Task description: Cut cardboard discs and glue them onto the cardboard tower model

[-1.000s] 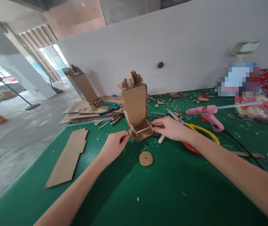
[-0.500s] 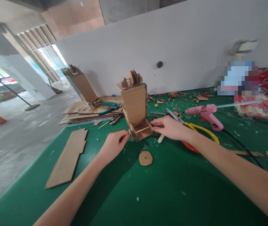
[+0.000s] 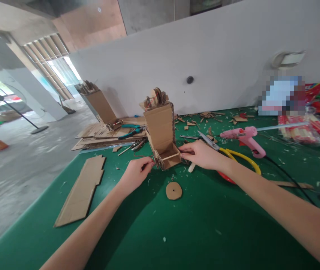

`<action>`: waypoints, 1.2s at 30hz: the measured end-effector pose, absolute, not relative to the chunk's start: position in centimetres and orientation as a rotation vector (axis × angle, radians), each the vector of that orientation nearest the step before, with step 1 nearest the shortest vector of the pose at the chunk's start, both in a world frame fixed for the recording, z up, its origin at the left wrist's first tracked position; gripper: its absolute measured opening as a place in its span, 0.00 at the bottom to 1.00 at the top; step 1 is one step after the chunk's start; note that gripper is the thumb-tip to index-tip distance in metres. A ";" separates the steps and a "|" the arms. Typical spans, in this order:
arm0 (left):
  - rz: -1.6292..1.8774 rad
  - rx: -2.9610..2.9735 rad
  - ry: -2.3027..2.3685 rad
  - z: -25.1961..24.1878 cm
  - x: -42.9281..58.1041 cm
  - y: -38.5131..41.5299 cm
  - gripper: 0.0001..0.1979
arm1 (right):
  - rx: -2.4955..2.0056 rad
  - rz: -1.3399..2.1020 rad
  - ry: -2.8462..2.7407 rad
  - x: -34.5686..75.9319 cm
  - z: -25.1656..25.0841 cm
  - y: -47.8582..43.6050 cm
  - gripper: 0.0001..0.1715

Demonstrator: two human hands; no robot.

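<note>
An upright cardboard model [image 3: 160, 125] with an open box at its base and cardboard discs on top stands on the green table [image 3: 199, 232]. At the lower left side of the base, the closed fingers of my left hand [image 3: 137, 170] pinch its edge by some small discs. My right hand [image 3: 199, 153] has thumb and fingers closed on the right side of the same base. A thin wooden stick [image 3: 171, 156] crosses the base box. In front of the model lies a loose cardboard disc [image 3: 174, 191] with a small centre hole.
Scissors [image 3: 227, 153] and a pink glue gun [image 3: 245, 137] with its cord lie to the right. A notched cardboard piece [image 3: 82, 191] is at the left. Behind it are stacked cardboard [image 3: 92, 137], teal pliers [image 3: 132, 131] and a second model [image 3: 100, 107]. Scraps lie along the wall.
The whole view has shifted very slightly. Both hands stay at the sides of the model's base.
</note>
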State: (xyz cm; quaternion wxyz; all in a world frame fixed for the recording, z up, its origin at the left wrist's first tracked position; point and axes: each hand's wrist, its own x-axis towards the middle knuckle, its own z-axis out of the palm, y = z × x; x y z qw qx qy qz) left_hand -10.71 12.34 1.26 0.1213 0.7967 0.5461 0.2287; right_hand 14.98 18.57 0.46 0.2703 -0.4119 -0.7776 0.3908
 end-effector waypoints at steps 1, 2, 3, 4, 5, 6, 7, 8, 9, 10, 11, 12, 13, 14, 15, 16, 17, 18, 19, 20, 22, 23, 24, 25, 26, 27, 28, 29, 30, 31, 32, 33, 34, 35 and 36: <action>0.676 2.327 1.607 1.3 -10.7 12.3 0.15 | -1.110 1.056 -2.097 15.0 0.4 18.6 0.21; 0.681 2.328 1.616 1.3 -10.6 12.3 0.15 | -1.111 1.059 -2.099 15.0 0.4 18.6 0.21; 0.683 2.330 1.621 1.3 -10.6 12.2 0.15 | -1.111 1.063 -2.102 15.0 0.4 18.6 0.21; 0.684 2.333 1.623 1.3 -10.6 12.2 0.15 | -1.112 1.067 -2.103 15.0 0.4 18.6 0.21; 0.683 2.336 1.624 1.3 -10.6 12.1 0.15 | -1.114 1.069 -2.102 15.0 0.5 18.6 0.21; 0.681 2.340 1.623 1.3 -10.6 12.1 0.15 | -1.114 1.073 -2.102 15.0 0.5 18.6 0.20; 0.679 2.344 1.623 1.3 -10.5 12.0 0.15 | -1.116 1.075 -2.099 15.0 0.5 18.6 0.20; 0.677 2.348 1.624 1.4 -10.5 12.0 0.15 | -1.117 1.074 -2.098 15.0 0.6 18.6 0.20; 0.677 2.352 1.624 1.5 -10.5 11.9 0.15 | -1.113 1.072 -2.100 15.0 0.6 18.5 0.19; 0.676 2.356 1.627 1.6 -10.4 11.9 0.15 | -1.108 1.068 -2.102 15.0 0.6 18.5 0.19; 0.670 2.363 1.631 1.6 -10.4 11.8 0.15 | -1.101 1.063 -2.104 14.9 0.7 18.5 0.19; 0.661 2.373 1.636 1.7 -10.4 11.7 0.15 | -1.094 1.059 -2.105 14.9 0.7 18.4 0.18; 0.649 2.384 1.642 1.8 -10.3 11.7 0.15 | -1.086 1.057 -2.107 14.9 0.8 18.4 0.18; 0.634 2.394 1.646 1.9 -10.3 11.6 0.15 | -1.080 1.059 -2.111 14.8 0.8 18.3 0.18; 0.620 2.402 1.649 2.0 -10.3 11.6 0.15 | -1.080 1.060 -2.115 14.8 0.9 18.3 0.18; 0.608 2.408 1.648 2.2 -10.2 11.5 0.15 | -1.086 1.058 -2.117 14.8 1.0 18.3 0.18; 0.601 2.412 1.647 2.3 -10.2 11.5 0.15 | -1.093 1.055 -2.121 14.8 1.0 18.2 0.18; 0.595 2.416 1.646 2.4 -10.1 11.4 0.15 | -1.099 1.052 -2.124 14.8 1.1 18.2 0.18; 0.592 2.422 1.649 2.6 -10.0 11.4 0.15 | -1.101 1.050 -2.126 14.8 1.2 18.1 0.19; 0.590 2.427 1.654 2.7 -9.9 11.3 0.15 | -1.096 1.050 -2.132 14.8 1.2 18.1 0.19; 0.588 2.431 1.664 2.9 -9.8 11.2 0.15 | -1.075 1.054 -2.147 14.8 1.3 17.9 0.19; 0.587 2.431 1.665 3.0 -9.7 11.1 0.15 | -1.072 1.050 -2.151 14.7 1.4 17.9 0.19; 0.586 2.431 1.664 3.0 -9.7 11.1 0.15 | -1.076 1.039 -2.153 14.7 1.4 17.8 0.19; 0.586 2.431 1.660 3.0 -9.7 11.1 0.15 | -1.083 1.025 -2.155 14.6 1.5 17.7 0.19; 0.587 2.431 1.656 2.9 -9.7 11.1 0.15 | -1.090 1.010 -2.161 14.6 1.6 17.6 0.18; 0.591 2.433 1.652 2.9 -9.7 11.1 0.15 | -1.093 0.993 -2.168 14.5 1.7 17.5 0.18; 0.596 2.433 1.647 2.8 -9.7 11.1 0.15 | -1.092 0.979 -2.178 14.4 1.8 17.4 0.18; 0.602 2.433 1.643 2.8 -9.7 11.1 0.15 | -1.093 0.966 -2.186 14.4 1.9 17.3 0.17; 0.609 2.433 1.635 2.7 -9.7 11.2 0.14 | -1.096 0.954 -2.192 14.3 2.0 17.2 0.17; 0.615 2.432 1.627 2.7 -9.7 11.2 0.14 | -1.101 0.944 -2.193 14.3 2.0 17.2 0.17; 0.618 2.429 1.620 2.6 -9.8 11.2 0.15 | -1.106 0.936 -2.193 14.3 2.1 17.1 0.17; 0.620 2.424 1.614 2.6 -9.8 11.2 0.15 | -1.112 0.928 -2.191 14.2 2.1 17.1 0.17; 0.622 2.417 1.611 2.5 -9.8 11.2 0.15 | -1.116 0.922 -2.190 14.2 2.0 17.1 0.17; 0.620 2.410 1.610 2.5 -9.9 11.3 0.15 | -1.118 0.917 -2.187 14.2 2.0 17.1 0.17; 0.613 2.401 1.614 2.4 -9.9 11.3 0.15 | -1.121 0.915 -2.186 14.1 2.0 17.1 0.17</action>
